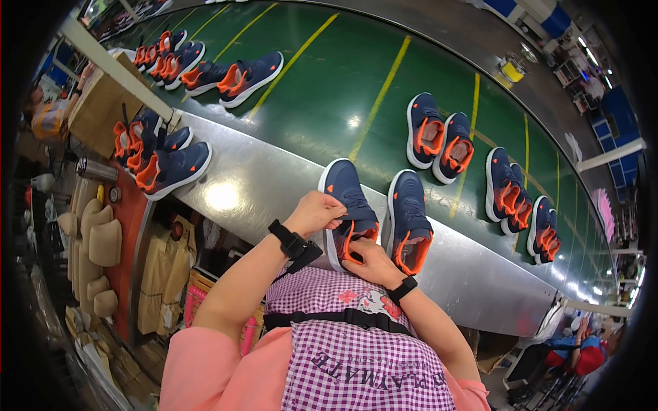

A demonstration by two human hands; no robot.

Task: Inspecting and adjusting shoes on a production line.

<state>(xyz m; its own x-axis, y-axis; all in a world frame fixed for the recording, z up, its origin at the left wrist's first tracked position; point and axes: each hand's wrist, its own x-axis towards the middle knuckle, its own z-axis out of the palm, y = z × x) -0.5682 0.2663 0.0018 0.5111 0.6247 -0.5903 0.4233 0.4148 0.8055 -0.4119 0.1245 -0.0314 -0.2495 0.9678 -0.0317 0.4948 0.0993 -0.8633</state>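
Observation:
A navy sneaker (pixel 341 179) with orange lining and a white sole stands on the metal ledge in front of me, toe pointing away. My left hand (pixel 317 214) pinches the end of the strap (pixel 358 214) that crosses its top. At the heel, my right hand (pixel 373 263) grips the orange collar, with some fingers hidden inside the opening. Just to the right, a matching sneaker (pixel 410 200) stands upright, untouched, its strap lying across the top. Black bands circle both my wrists.
Beyond the metal ledge (pixel 253 168) runs a green conveyor belt (pixel 322 89) with yellow lines. Pairs of sneakers stand on it, including one pair (pixel 426 130) ahead right. More sneakers (pixel 175 168) sit at the ledge's left end, near a metal post (pixel 116 68).

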